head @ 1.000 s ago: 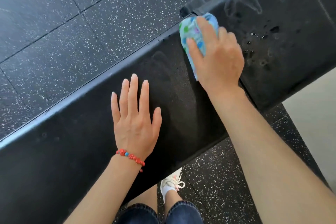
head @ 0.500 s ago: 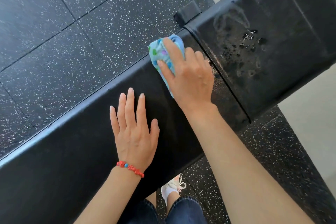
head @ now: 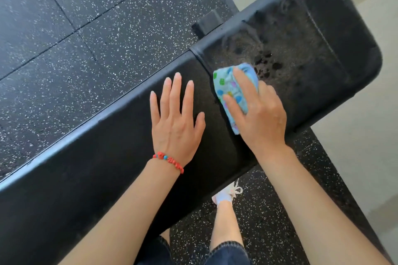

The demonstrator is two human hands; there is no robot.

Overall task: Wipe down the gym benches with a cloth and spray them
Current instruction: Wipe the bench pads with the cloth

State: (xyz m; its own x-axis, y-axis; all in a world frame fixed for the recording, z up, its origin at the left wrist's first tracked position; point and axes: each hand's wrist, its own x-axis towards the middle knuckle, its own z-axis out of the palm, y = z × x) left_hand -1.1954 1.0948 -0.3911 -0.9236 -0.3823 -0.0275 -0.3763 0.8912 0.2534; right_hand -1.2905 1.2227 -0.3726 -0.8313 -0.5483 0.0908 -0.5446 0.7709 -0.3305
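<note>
Cloth (head: 233,90), a light blue one with coloured spots, lies bunched under the right hand (head: 259,114), which presses it down onto the black padded gym bench (head: 97,168). That hand's fingers are curled over the fabric, with the thumb lying along its near-left edge, so the cloth is held against the padding rather than lifted. It sits right at the seam (head: 217,84) where the long pad meets the shorter, wider end pad (head: 336,54), partly over that line. Just beyond the fingertips of the right hand, the end pad shows wet patches and dark droplets (head: 269,64), with a dull streaked film spreading further out from them.

The left hand (head: 175,122) lies flat on the long pad just beside the right hand, palm down, fingers straight and slightly spread, holding nothing. A red beaded bracelet (head: 169,160) with a blue bead circles its wrist. Both forearms reach in from the near edge of the view.

Past the far side of both hands is black rubber flooring (head: 86,28) speckled with white, laid in large tiles. A small black block (head: 207,22) juts out from the bench's far edge beyond the cloth. Below the right forearm, a white laced shoe (head: 229,193) and the hem of dark jeans (head: 228,251) show on the same speckled floor. To the right of the end pad the floor is pale and plain (head: 366,146).
</note>
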